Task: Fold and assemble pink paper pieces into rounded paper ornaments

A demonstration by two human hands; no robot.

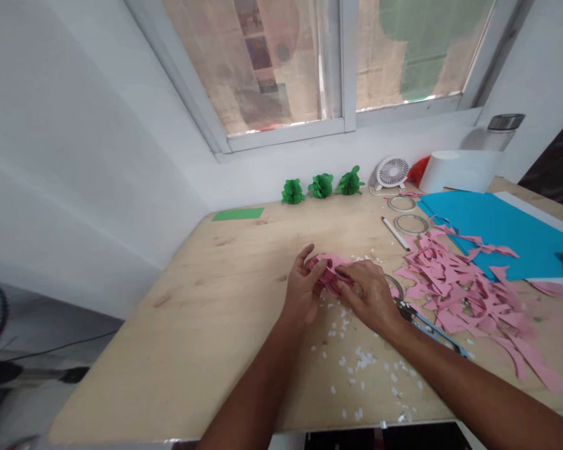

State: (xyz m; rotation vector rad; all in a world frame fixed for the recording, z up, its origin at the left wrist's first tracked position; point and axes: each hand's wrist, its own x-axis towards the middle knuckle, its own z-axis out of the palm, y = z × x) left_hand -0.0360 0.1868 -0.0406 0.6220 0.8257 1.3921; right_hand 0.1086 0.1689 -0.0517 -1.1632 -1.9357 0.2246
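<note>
Between my two hands, just above the middle of the table, is a pink layered paper piece (327, 275) with curved, folded petals. My left hand (304, 284) grips its left side, thumb across the front and index finger raised behind. From the right, my right hand (366, 289) closes its fingers on the piece's other edge. My palms and fingers hide part of the paper. Beside my right wrist lie a cutter knife (429, 326) with a light blue body and a roll of tape (394, 287), partly covered by my hand.
Pink paper scraps (464, 281) are heaped at right, beside blue sheets (530, 231). White bits (366, 359) litter the front. A white pen (395, 234) and tape rolls (411, 224) lie behind. Green paper figures (321, 186), a green strip (238, 214) and a small fan (392, 172) line the back.
</note>
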